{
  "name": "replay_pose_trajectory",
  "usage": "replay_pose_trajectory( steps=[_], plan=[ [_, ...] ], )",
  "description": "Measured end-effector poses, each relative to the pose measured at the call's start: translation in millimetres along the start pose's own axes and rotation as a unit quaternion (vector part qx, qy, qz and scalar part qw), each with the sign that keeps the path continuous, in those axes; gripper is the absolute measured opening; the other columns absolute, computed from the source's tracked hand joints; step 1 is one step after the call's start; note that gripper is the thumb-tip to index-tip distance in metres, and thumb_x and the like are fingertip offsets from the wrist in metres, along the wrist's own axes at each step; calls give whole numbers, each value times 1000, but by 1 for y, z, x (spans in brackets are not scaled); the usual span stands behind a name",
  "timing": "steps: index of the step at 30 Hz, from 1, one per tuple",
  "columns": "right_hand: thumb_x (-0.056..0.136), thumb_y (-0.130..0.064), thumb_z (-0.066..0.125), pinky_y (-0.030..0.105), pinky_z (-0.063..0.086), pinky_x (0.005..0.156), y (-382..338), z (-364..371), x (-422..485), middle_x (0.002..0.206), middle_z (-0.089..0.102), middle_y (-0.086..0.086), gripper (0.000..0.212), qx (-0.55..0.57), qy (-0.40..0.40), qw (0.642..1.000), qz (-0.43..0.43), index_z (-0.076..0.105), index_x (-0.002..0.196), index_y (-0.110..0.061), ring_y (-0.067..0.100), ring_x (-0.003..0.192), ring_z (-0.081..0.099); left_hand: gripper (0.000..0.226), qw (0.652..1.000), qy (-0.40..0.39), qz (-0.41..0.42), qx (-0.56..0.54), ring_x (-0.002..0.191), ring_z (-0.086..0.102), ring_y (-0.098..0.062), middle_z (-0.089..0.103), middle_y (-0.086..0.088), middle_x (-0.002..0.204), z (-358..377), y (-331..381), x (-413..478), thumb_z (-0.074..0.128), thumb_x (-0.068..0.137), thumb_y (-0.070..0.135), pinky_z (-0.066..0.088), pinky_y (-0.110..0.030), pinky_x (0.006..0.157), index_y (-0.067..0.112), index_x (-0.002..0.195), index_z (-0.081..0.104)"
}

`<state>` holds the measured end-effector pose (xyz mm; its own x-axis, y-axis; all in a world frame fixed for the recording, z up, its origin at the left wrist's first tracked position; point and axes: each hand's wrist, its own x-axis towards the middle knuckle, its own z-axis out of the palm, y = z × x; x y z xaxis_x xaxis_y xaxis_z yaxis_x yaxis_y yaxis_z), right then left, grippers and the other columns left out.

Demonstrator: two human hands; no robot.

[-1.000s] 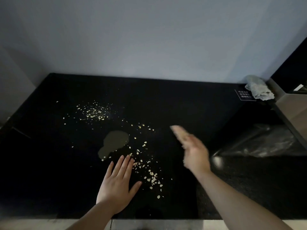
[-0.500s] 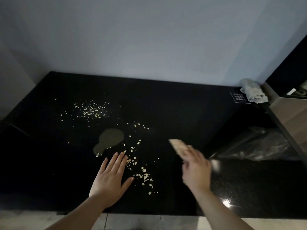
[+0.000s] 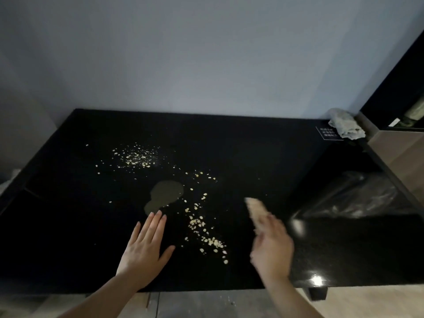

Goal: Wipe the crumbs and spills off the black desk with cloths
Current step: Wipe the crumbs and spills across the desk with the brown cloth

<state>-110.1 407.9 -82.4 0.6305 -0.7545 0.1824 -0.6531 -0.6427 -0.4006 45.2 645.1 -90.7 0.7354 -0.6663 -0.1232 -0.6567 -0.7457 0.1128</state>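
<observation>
floor [image 3: 206,304]: pale boards show below the near edge of the worktop.
left hand [image 3: 146,246]: lies palm down on the black worktop [image 3: 241,148]. Its fingers [image 3: 156,223] are straight and side by side, the thumb is spread to the right, and it holds nothing. The fingertips stop just short of the spill.
right hand [image 3: 271,249]: blurred and turned edge-on over the near right part of the worktop, to the right of the flakes. A pale strip [image 3: 255,208] juts forward from it. I cannot tell whether that is its own fingers stretched out or something held, so its grip is unclear.
near crumbs [image 3: 206,235]: a trail of pale flakes between the two hands, running back toward the right side of the spill.
spill [image 3: 165,193]: a dull greenish puddle with a lobed outline, around the middle of the worktop.
far crumbs [image 3: 137,157]: a finer scatter behind and left of the spill.
plastic [image 3: 353,196]: a crinkled clear sheet to the right, beyond the right hand. What it lies on is hard to make out.
cloth [image 3: 346,125]: pale and crumpled in the far right corner by the wall, well apart from both hands.
sign [image 3: 329,133]: a small dark card with white print too small to read, just beside the cloth.
cabinet [image 3: 399,148]: wood-toned, at the right end.
wall [image 3: 206,53]: plain grey, behind everything.
</observation>
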Motion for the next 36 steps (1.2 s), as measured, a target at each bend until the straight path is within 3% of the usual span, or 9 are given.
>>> replay_pose_trajectory(
  steps=[4,10,13,16,20,28,31,34,36],
  plan=[
    [81,-5,61,46,40,102,-19,11,-6,140,47,14,55,-38,33,991,127,48,134,-6,30,129,44,99,999,-10,-53,8,143,7,-19,19,-5,152,-8,-47,-5,-4,79,78,-8,-34,114,6,144,20],
    [81,-12,64,32,34,108,-140,54,-51,147,37,-4,65,46,-48,995,-79,41,140,-24,16,137,33,123,995,-20,-101,19,134,-28,-13,-27,3,146,-23,-94,-5,-32,41,87,-12,-41,112,13,140,-21],
    [83,-10,62,26,26,110,-145,52,-48,144,35,-11,62,76,-80,984,-136,40,140,-23,9,134,33,123,994,-39,-97,16,133,-30,-13,-27,2,149,-26,-108,-5,-33,42,85,-9,-44,114,14,142,-21],
    [68,7,67,32,43,98,-100,42,-30,121,62,11,56,56,15,998,-24,60,121,-9,27,110,60,120,995,-39,-87,0,133,-30,-13,-30,3,144,-25,-109,-5,-39,37,82,-11,-44,114,14,136,-25],
    [76,1,63,45,45,99,-91,42,-25,131,55,16,54,-5,48,993,107,54,129,-3,32,118,53,118,995,-40,-89,-12,134,-29,-13,-28,4,145,-26,-108,-6,-39,41,81,-13,-43,114,14,137,-22],
    [80,-7,64,29,31,112,-165,63,-59,140,47,-5,59,92,-71,986,-122,49,135,-22,11,131,42,115,996,-41,-83,-12,139,-19,-15,-15,2,150,-21,-112,-6,-33,52,82,-8,-45,115,12,140,-11],
    [72,5,55,25,35,107,-101,49,-38,128,56,-2,57,77,-13,996,-39,59,125,-17,18,117,55,115,996,-43,-78,-14,137,-23,-15,-20,1,148,-24,-111,-6,-38,47,80,-8,-45,115,13,137,-17],
    [81,-3,59,42,40,100,-60,28,-39,133,53,10,51,-17,25,992,124,52,131,-11,30,119,53,116,996,-44,-78,-8,135,-27,-15,-26,1,145,-25,-110,-6,-43,41,77,-9,-46,114,13,136,-22],
    [79,-3,62,47,44,97,-77,29,-53,138,49,12,60,-34,40,990,132,47,136,-11,32,121,51,116,996,-47,-76,0,135,-27,-16,-27,1,144,-25,-110,-6,-44,41,76,-9,-46,114,13,136,-23]
  ],
)
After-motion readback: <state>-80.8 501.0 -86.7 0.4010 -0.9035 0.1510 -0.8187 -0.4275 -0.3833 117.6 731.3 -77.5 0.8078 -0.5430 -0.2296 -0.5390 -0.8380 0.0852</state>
